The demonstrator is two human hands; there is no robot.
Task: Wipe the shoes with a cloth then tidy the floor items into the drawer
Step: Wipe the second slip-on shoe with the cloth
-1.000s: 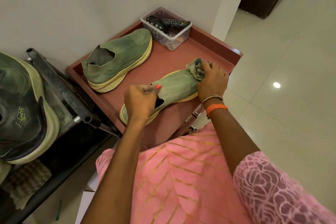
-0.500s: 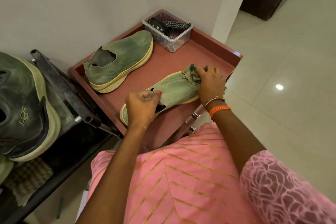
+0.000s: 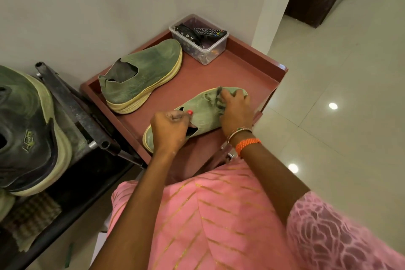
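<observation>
Pressing a small crumpled cloth [image 3: 215,99] against the toe end of the near green knit shoe [image 3: 197,114], the right hand [image 3: 235,112] has its fingers bent over the cloth, holding it to the upper. The left hand [image 3: 169,130] grips the same shoe at its collar, fingers curled tight and the thumb with a red nail lying on the upper. This shoe lies on the red-brown tray top [image 3: 247,72] of a small cabinet, near its front edge. The second green shoe [image 3: 142,72] stands upright on the tray towards the wall, well apart from the first. At the tray's far corner sits a clear plastic container [image 3: 210,49] with a black remote control [image 3: 210,32] inside. On the left a black metal rack [image 3: 74,107] carries a dark green sneaker [image 3: 28,129]. Orange and beaded bangles [image 3: 246,141] circle the right wrist.
</observation>
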